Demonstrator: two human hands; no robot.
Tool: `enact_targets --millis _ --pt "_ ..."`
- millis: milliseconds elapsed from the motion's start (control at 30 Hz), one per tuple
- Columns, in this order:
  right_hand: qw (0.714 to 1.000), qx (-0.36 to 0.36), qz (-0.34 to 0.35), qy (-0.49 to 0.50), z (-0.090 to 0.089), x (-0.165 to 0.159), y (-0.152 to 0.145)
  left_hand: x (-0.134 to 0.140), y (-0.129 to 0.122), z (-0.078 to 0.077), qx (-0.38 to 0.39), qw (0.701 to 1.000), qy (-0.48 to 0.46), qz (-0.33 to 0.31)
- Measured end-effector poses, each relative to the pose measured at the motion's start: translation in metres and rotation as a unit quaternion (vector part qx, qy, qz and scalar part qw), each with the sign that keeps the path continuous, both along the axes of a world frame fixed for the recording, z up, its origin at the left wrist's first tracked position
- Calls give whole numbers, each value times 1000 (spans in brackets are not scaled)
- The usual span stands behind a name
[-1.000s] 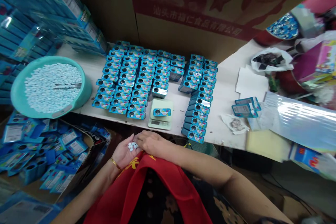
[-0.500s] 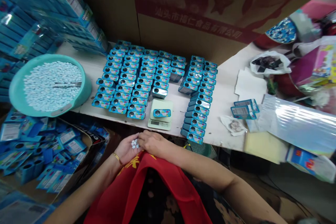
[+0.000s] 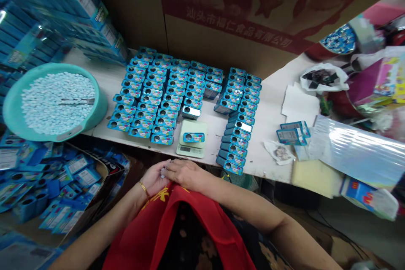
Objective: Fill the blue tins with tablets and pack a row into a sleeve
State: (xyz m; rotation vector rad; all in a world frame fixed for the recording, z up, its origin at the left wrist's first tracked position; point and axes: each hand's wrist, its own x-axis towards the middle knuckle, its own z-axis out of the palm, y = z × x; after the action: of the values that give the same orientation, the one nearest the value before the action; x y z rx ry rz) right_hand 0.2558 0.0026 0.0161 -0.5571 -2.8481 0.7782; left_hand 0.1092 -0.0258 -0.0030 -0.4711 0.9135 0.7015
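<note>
Candies (image 3: pixel 163 172) peek out between the left hand (image 3: pixel 154 178) and the right hand (image 3: pixel 185 174), in front of the scale (image 3: pixel 191 126). The left hand bends like a cup and holds them. The right hand lies over it, and I can't tell if its fingers pinch any, because the tips are hidden. The hands are past the edge of the table (image 3: pixel 215 135) that is nearest them, in front of the scale, so a dropped candy could roll down the red cloth (image 3: pixel 126 232). A loose cup or a quick tug by the top hand could cause that. A box (image 3: pixel 195 137) sits on the scale with its hole on top. The hole looks small, so candies dropped there too fast could bounce onto the scale. Some loose candies (image 3: pixel 238 92) lie on box tops, behind and to the right of the scale, and a knock could send them rolling. Rows of boxes (image 3: pixel 142 122) stand left of the scale, with the closest one just beside it, so a swinging hand could tip it. Right of the scale, the front box (image 3: pixel 233 168) is near the table's edge, and a bump from the right arm could push it off.
</note>
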Motion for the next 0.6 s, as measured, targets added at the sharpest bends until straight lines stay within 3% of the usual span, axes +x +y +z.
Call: enact_targets --millis 67,233,400,500,600 --pt "1000 21 -22 8 2 11 12 -1 0 0 6 1000 23 0" --pt "967 20 -238 -86 -6 42 58 -7 1 -3 -5 993 117 -35" --pt "959 34 -224 -170 -15 51 74 -9 4 -2 -2 991 129 -30" --pt "944 50 -288 -156 -8 68 79 -11 6 0 -1 990 138 -24" --pt "910 76 -389 -124 3 93 99 -13 7 -1 -4 989 150 -20"
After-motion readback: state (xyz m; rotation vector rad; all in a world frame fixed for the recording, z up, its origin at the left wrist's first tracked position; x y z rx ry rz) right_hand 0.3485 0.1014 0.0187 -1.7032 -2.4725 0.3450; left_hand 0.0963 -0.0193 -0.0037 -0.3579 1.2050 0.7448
